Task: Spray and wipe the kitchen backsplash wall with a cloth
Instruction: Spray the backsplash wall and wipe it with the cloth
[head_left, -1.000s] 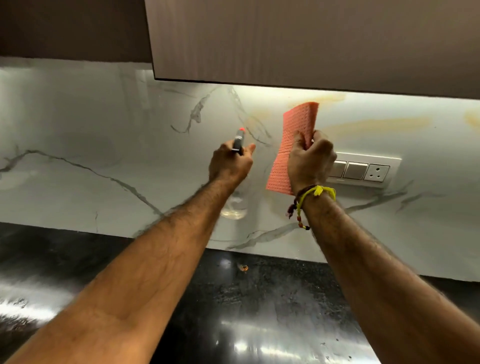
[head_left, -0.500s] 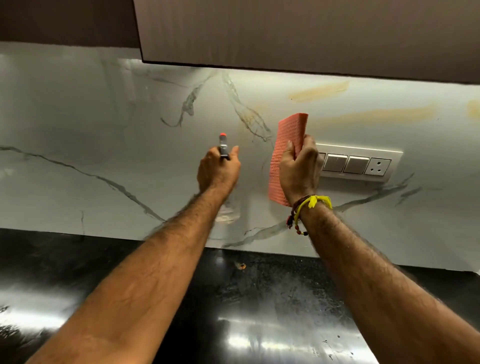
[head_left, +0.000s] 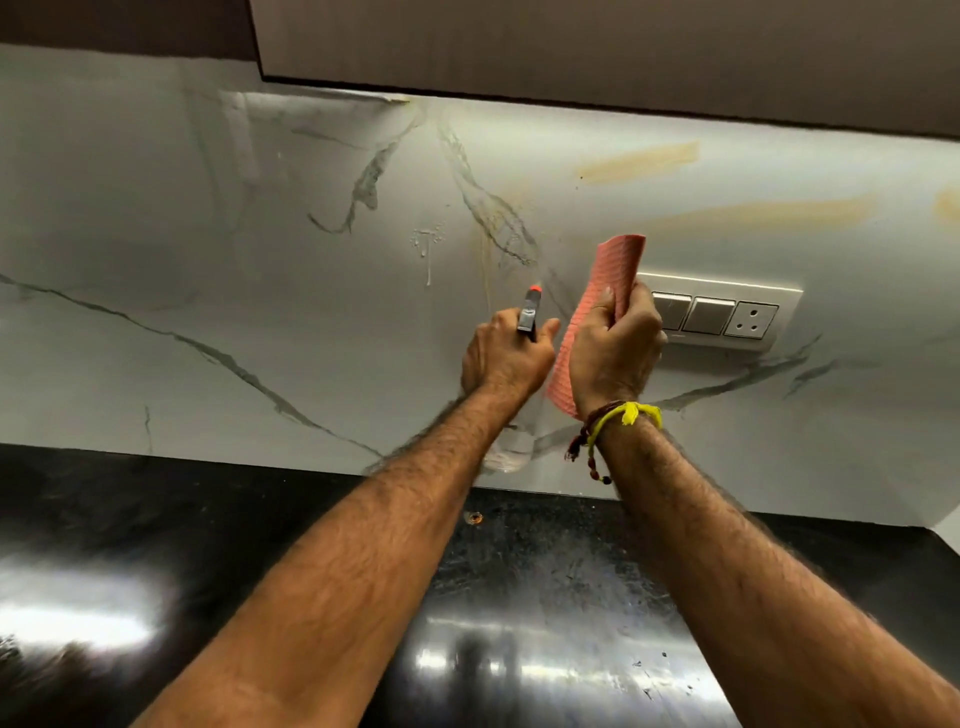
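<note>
Both bare forearms reach forward and up from the near edge, converging toward the far centre. The left hand (head_left: 506, 356) is curled in a grip, knuckles toward the camera, thumb out to the right. Just right of it, the right hand (head_left: 615, 351) is raised slightly higher, fingers folded in a pinch, wrist bent back.

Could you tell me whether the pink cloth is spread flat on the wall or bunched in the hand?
Bunched: the right hand grips the pink cloth around its middle, both ends sticking out loosely, off the backsplash.
</note>
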